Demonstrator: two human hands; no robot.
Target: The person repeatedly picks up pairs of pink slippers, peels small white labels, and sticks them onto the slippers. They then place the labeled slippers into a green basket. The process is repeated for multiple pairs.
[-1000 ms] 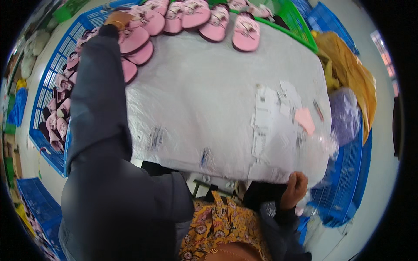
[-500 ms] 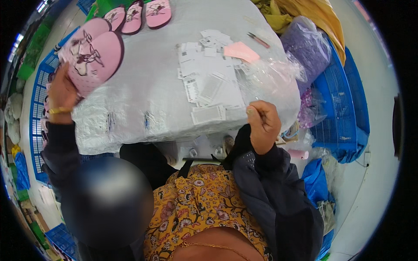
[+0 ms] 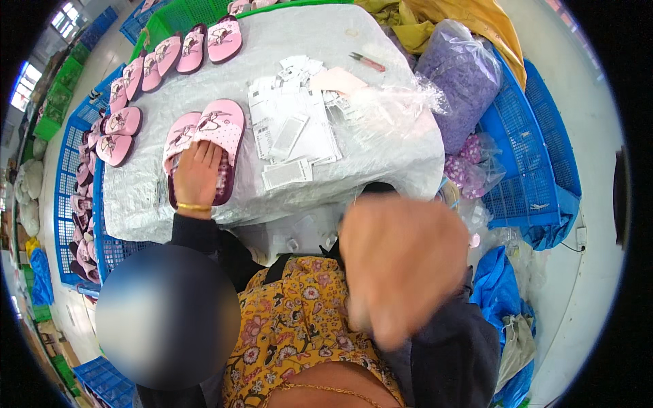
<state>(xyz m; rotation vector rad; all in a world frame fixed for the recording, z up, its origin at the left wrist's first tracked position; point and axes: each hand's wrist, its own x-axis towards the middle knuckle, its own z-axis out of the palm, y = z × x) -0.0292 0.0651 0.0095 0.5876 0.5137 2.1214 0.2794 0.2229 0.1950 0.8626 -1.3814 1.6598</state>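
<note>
A pair of pink slippers (image 3: pixel 221 124) with a printed figure and dark plum soles lies side by side near the table's front left. My left hand (image 3: pixel 197 175) grips the pair at the foot openings, its fingertips against the pink uppers. Raised over my lap, my right hand (image 3: pixel 408 262) is large and smeared by motion, its fingers unclear. Right of the slippers lie white paper labels (image 3: pixel 292 115) in a loose heap, with a pale pink card (image 3: pixel 338 80) at their far edge. More pink slippers (image 3: pixel 224 39) stand in pairs along the table's far left.
Crumpled clear plastic (image 3: pixel 381 115) and a small red-handled tool (image 3: pixel 367 62) lie on the sheet-covered table (image 3: pixel 340 183). Blue crates (image 3: pixel 520 163) flank it; the left crate (image 3: pixel 68 183) holds slippers. A bag of purple material (image 3: pixel 459 68) bulges at right.
My left hand has brought the pair of slippers from the far left down onto the table's near part. My right hand has come off the table edge, up and nearer. My view has shifted.
</note>
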